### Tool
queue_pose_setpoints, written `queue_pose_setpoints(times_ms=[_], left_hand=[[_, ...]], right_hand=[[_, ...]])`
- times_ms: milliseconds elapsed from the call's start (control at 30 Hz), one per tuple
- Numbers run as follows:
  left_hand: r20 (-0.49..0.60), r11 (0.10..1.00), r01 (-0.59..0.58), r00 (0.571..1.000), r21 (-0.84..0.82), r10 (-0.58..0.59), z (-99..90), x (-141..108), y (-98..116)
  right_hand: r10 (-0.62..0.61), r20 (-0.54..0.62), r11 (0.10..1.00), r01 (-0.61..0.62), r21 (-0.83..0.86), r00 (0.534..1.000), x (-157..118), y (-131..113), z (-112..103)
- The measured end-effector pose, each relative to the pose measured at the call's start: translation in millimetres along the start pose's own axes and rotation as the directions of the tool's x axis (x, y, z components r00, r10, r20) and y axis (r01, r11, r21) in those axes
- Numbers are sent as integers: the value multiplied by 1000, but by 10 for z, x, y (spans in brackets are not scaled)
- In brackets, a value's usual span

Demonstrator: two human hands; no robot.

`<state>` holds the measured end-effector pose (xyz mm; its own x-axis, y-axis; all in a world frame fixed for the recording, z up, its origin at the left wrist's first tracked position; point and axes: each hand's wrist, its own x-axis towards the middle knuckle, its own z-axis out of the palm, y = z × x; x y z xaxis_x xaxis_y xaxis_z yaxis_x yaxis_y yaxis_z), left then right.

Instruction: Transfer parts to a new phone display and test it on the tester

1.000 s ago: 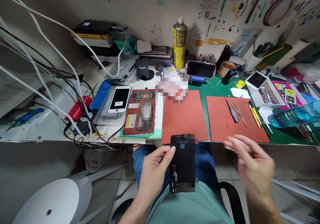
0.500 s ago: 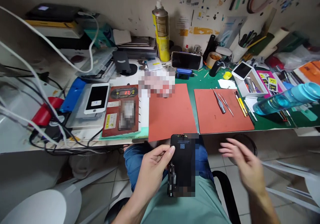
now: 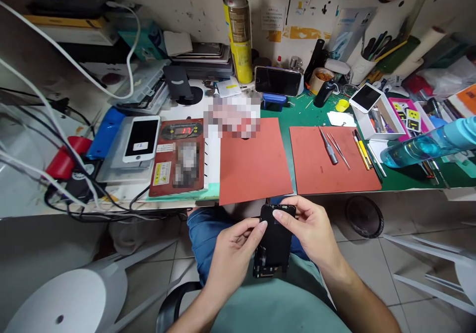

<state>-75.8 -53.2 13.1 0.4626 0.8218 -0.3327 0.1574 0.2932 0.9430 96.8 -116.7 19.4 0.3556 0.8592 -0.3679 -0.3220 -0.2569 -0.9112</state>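
A black phone screen part [image 3: 274,243] is held upright over my lap, just below the table's front edge. My left hand [image 3: 241,246] pinches its left edge between thumb and fingers. At its upper right, my right hand [image 3: 310,224] grips the part, the thumb lying on its face and the fingers behind the top edge. Small metal pieces and a flex strip show near the part's bottom left. Beyond the hands lie two orange mats, the nearer one [image 3: 255,164] bare in its middle.
The right mat [image 3: 308,169] bears a grey tool [image 3: 328,147] and tweezers [image 3: 340,152]. A red heating plate [image 3: 158,178] and white phone [image 3: 142,139] lie left. A blue bottle [image 3: 424,147] lies right; a spray can [image 3: 239,35] stands behind.
My right hand has come in from the right and taken hold of the part's upper right. The part has tilted slightly, and the view has shifted a little.
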Motion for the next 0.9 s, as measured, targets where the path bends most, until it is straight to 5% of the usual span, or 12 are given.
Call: queue_pose_setpoints(times_ms=[300, 900], left_hand=[[5, 999, 40, 999, 3, -40, -5, -3, -29], [42, 995, 77, 996, -62, -74, -50, 8, 12]], right_hand=[[-16, 71, 1000, 17, -12, 997, -54, 66, -143], [42, 25, 993, -45, 108, 999, 30, 162, -142]])
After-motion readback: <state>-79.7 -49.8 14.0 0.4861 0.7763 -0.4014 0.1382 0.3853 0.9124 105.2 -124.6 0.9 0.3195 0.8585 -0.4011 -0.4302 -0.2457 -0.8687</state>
